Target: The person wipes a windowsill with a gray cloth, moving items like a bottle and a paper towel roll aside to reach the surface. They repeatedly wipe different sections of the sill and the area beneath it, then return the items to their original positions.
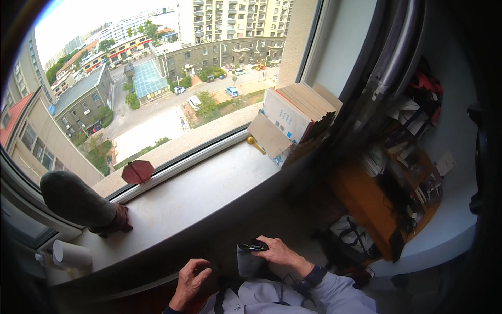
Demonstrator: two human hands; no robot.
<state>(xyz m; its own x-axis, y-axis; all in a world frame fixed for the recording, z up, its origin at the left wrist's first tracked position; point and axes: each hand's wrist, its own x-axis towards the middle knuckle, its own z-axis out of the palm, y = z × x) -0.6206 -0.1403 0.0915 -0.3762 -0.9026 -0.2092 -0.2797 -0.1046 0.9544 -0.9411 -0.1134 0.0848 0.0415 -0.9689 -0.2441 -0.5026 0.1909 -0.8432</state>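
Note:
My right hand (277, 253) grips a folded grey cloth-like item (250, 265) by its dark upper edge, in front of my body. Whether it is a cloth or a soft pouch cannot be told. To its left, apart from it, my left hand (191, 280) hangs with nothing in it, thumb and curled fingers apart. Both hands are on the near side of a white windowsill (188, 184), below its front edge in the view.
On the sill stand a dark smooth stone (74, 198) on a wooden base (123, 219), a white cylinder (72, 253), and a cardboard box (270, 135) of books (288, 117). A red octagonal object (137, 172) is by the window frame. At right is a cluttered wooden desk (364, 192).

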